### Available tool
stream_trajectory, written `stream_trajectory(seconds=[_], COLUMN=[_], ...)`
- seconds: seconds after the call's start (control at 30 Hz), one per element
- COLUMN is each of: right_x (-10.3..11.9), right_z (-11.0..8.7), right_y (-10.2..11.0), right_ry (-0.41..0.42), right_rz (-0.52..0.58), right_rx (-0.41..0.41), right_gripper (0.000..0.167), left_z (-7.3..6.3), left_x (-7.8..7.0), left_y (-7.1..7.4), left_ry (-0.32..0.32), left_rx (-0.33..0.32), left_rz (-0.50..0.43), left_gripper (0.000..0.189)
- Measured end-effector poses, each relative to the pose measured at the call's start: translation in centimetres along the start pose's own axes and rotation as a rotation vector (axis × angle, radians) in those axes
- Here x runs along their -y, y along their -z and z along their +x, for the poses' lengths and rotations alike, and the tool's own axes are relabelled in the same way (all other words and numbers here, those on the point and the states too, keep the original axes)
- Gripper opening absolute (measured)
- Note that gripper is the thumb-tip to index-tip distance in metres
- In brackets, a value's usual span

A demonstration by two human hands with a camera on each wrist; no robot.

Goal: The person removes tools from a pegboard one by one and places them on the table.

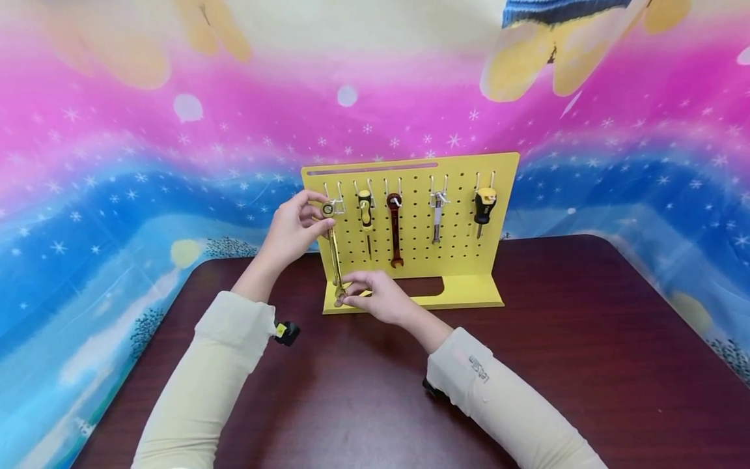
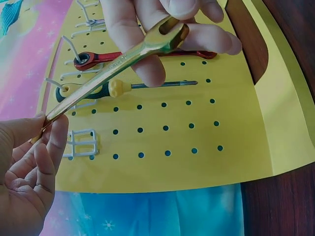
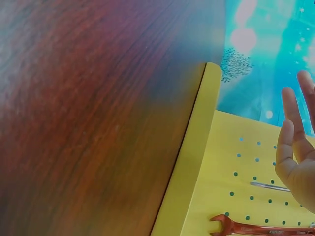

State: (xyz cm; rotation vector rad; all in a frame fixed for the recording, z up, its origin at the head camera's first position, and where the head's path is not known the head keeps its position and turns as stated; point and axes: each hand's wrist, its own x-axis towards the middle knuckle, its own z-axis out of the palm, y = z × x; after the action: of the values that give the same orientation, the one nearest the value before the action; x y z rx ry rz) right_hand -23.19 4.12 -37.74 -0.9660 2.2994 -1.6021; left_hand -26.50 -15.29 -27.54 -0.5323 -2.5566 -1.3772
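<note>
A gold combination wrench (image 1: 335,251) hangs upright before the left part of a yellow pegboard (image 1: 463,260). My left hand (image 1: 291,228) pinches it near the ring end, beside the leftmost white double hook (image 2: 81,142). Whether the ring sits on that hook, I cannot tell. Below, my right hand (image 1: 377,296) holds the wrench's open end between fingers and thumb; in the left wrist view several of its fingers (image 2: 147,71) lie behind the metal. The right wrist view catches only part of that hand (image 3: 298,162), not the gold wrench.
Along the pegboard hang a yellow-black screwdriver (image 1: 366,212), a red combination wrench (image 1: 395,231), a slim silver-headed tool (image 1: 437,218) and a stubby-handled screwdriver (image 1: 485,205). Its base stands on a dark wood table (image 1: 363,391), with a printed curtain (image 1: 246,130) behind.
</note>
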Motion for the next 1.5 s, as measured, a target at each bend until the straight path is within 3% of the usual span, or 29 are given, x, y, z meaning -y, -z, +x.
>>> stream_trajectory(seconds=[0.4, 0.7, 0.9, 1.1, 1.33, 1.5], right_x=[1.0, 1.5, 1.8, 1.8, 1.8, 1.7], right_z=[-1.1, -2.2, -3.4, -4.3, -5.3, -5.9], right_y=[0.0, -0.3, -0.3, -0.3, -0.2, -0.4], right_ry=[-0.016, -0.008, -0.006, -0.010, 0.025, 0.067], right_rz=[-0.008, -0.034, -0.108, -0.084, -0.104, -0.175], right_rx=[0.063, 0.126, 0.130, 0.143, 0.177, 0.195], right_gripper=[0.028, 0.023, 0.019, 0.013, 0.010, 0.010], left_z=[-1.2, -2.0, -2.8, -3.0, -3.4, -3.9], left_x=[0.6, 0.9, 0.1, -0.4, 0.7, 1.7], left_y=[0.4, 0.1, -0.6, -1.2, -2.0, -2.7], left_ry=[0.034, 0.046, 0.040, 0.042, 0.070, 0.086], left_rx=[0.010, 0.046, 0.070, 0.098, 0.112, 0.138], left_rz=[-0.055, -0.021, -0.043, -0.092, -0.079, -0.126], left_gripper=[0.038, 0.035, 0.035, 0.034, 0.039, 0.040])
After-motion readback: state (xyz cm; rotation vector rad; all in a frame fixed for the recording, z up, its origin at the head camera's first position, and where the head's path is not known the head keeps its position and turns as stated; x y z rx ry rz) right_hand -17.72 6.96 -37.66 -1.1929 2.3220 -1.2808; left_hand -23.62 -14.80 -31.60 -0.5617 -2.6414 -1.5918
